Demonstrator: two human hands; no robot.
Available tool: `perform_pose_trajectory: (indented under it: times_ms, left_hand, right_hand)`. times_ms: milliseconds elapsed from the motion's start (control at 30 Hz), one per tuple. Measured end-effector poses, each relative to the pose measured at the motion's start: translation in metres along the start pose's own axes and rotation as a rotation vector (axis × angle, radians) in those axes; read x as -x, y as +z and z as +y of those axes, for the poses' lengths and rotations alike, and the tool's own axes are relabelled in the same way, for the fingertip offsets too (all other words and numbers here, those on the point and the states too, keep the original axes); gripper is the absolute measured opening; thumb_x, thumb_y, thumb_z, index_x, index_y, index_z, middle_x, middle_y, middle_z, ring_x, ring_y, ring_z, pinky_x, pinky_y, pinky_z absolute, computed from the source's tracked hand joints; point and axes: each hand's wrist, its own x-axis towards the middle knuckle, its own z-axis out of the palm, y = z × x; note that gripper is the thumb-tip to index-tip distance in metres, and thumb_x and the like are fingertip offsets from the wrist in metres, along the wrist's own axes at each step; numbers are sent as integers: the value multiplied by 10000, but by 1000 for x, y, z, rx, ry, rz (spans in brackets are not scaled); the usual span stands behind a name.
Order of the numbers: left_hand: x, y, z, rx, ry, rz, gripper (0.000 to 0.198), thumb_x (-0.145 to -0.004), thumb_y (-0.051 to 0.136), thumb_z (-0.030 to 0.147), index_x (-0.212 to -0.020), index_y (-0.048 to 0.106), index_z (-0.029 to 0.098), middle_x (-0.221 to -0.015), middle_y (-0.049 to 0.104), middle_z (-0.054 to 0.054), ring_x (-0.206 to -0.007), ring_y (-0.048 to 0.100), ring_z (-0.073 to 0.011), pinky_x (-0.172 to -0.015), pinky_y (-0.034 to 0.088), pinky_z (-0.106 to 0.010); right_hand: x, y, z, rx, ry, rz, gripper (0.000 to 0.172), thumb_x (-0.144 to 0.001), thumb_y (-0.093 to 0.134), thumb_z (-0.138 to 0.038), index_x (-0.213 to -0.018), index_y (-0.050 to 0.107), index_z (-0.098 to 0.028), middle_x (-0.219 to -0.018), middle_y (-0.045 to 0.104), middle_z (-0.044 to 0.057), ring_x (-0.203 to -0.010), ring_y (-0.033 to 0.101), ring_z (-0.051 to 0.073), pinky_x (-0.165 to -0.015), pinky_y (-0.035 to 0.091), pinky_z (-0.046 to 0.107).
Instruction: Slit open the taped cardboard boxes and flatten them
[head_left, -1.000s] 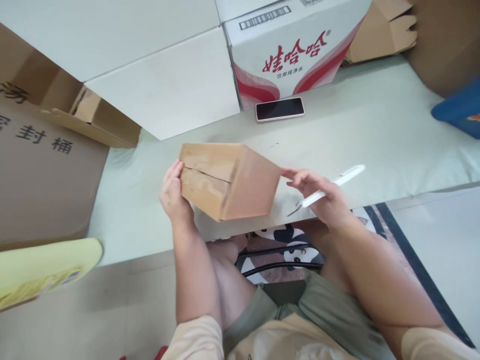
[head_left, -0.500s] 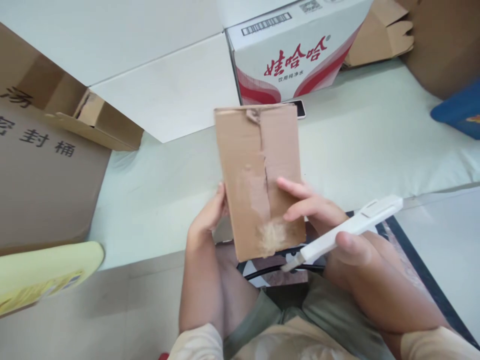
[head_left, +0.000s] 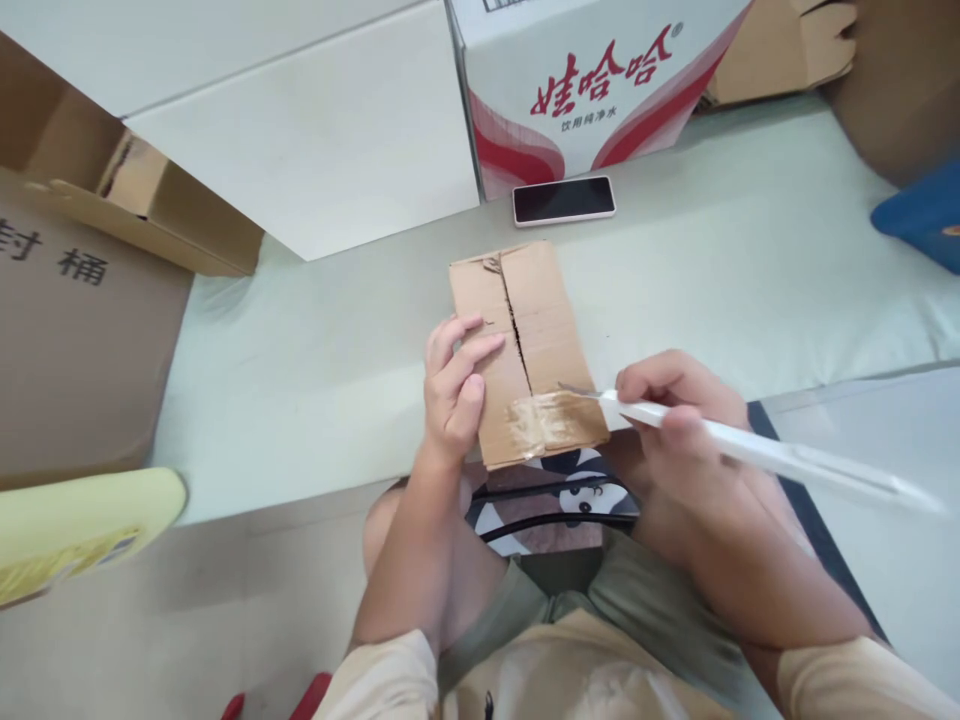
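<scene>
A small brown cardboard box [head_left: 551,310] lies at the near edge of the pale green covered surface. A dark slit runs down its middle, and clear tape covers the seam at its near end. My left hand [head_left: 457,390] rests on the box's left side, fingers spread over the top with the thumb at the edge. In my right hand [head_left: 679,410] is a white utility knife [head_left: 780,450], gripped between thumb and fingers. Its thin blade points left, over the box's right side close to the tape; whether it touches the cardboard I cannot tell.
Behind the box lies a phone [head_left: 564,201] before a white and red carton [head_left: 600,110]. A white box [head_left: 315,140] and a large brown carton [head_left: 82,340] stand left. A yellow-green container [head_left: 90,530] is at lower left, a blue object [head_left: 919,220] at right.
The box has come down from a raised, tilted hold onto the surface. My left hand has moved onto its top. My right hand has left the box and turned the knife blade toward it.
</scene>
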Motion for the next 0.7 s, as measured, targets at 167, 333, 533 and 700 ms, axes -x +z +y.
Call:
perform_pose_trajectory:
  times_ms: [167,333,533,700]
  left_hand:
    - [4,16,10,-158,-74,96,538,-1030,266,466,-1210,696,196,-1381,598,-144,-1307,546,-283,-1146,409,-475]
    - [5,21,13,-139,-61,139,516,-1026,284,436,-1220,695,193,-1388,603,-140,-1314,547,-277,-1140,399,-458]
    - [5,26,15,-164,-97,154,523,-1014,277,429,-1215,703,202,-1386,607,-137,-1311,547,-293,-1139,377,-470]
    - [4,31,22,-204,-104,203,525,-1021,272,417,-1213,703,187,-1374,608,-147,-1294,547,-289,-1112,378,-456]
  right_hand:
    - [-2,-3,-22,81,19,-15,66,-858,655,-259,-899,616,-225,-646,645,-33,-482,532,106,-484,431,252]
    - [-9,-11,-23,113,-34,-96,113,-796,710,-197,-857,617,-220,-606,649,-45,-444,523,90,-428,399,219]
    - [-5,-6,-22,277,-170,72,187,-832,716,-219,-710,574,-226,-558,606,-37,-434,491,95,-421,361,244]
    - [-3,0,-27,349,-158,103,88,-886,673,-201,-816,637,-243,-665,663,-7,-538,577,132,-523,440,280]
